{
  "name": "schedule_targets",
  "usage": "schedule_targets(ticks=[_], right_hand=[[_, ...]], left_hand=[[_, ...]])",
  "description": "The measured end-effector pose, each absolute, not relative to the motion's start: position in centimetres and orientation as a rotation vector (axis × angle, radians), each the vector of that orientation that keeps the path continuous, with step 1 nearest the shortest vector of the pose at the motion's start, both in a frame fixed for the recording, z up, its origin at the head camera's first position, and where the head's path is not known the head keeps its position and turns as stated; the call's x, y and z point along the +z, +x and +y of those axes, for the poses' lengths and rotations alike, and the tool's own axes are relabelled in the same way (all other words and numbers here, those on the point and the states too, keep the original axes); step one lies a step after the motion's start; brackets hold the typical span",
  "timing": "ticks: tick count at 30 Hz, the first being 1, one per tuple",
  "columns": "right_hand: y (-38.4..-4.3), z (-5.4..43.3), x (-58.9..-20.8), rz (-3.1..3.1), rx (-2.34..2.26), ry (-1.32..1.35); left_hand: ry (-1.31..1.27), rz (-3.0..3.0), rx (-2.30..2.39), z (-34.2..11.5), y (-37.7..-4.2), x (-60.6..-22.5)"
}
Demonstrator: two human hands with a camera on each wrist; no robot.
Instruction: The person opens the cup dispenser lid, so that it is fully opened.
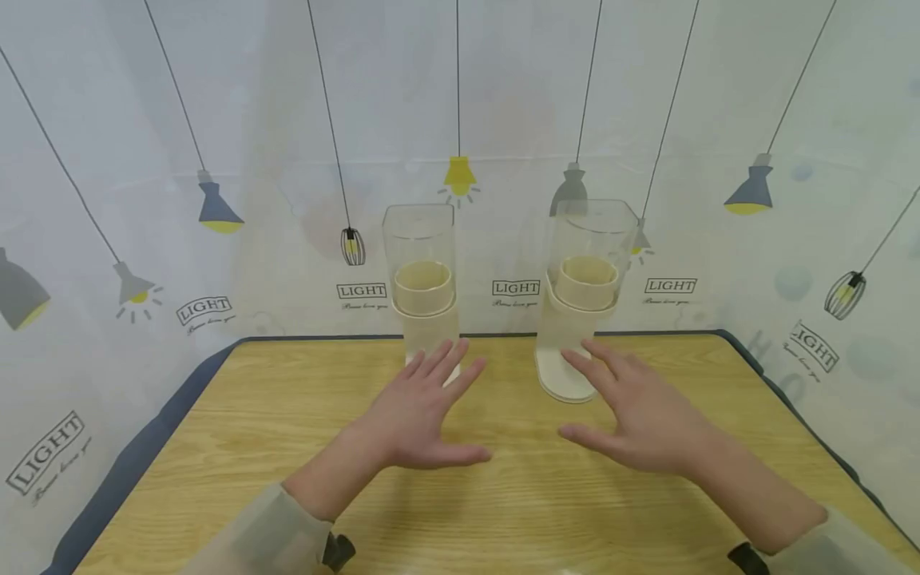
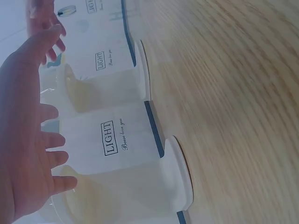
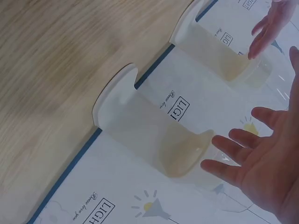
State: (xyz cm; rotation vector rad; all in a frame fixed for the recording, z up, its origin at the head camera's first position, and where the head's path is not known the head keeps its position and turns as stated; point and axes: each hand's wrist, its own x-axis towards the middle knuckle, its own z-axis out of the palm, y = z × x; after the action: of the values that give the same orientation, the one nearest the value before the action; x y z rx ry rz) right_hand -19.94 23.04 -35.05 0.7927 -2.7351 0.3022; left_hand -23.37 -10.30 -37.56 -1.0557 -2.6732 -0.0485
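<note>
Two cream-coloured stands with clear tops are side by side at the back of the table. On the left one (image 1: 431, 331), a cream ring sits inside a transparent sleeve (image 1: 419, 231). The right stand (image 1: 568, 327) looks alike, with a rounded base and its own transparent sleeve (image 1: 592, 228). My left hand (image 1: 424, 415) hovers before the left stand, fingers spread, and hides its base in the head view. My right hand (image 1: 647, 415) is held out before the right stand with straight fingers. Neither hand holds anything.
The wooden table (image 1: 345, 511) has a dark blue edge (image 1: 172, 399). Behind and at both sides hangs a pale sheet (image 1: 287, 104) printed with lamps and the word LIGHT. A black band (image 1: 338, 551) is at the left sleeve cuff.
</note>
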Motion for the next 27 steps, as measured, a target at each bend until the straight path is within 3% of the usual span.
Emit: schedule_targets(ticks=[27], right_hand=[[-22.9,25.1,-28.4,-2.302,0.413,0.644]], left_hand=[[-1.098,-2.622,-0.567,-8.0,-24.6,-35.7]])
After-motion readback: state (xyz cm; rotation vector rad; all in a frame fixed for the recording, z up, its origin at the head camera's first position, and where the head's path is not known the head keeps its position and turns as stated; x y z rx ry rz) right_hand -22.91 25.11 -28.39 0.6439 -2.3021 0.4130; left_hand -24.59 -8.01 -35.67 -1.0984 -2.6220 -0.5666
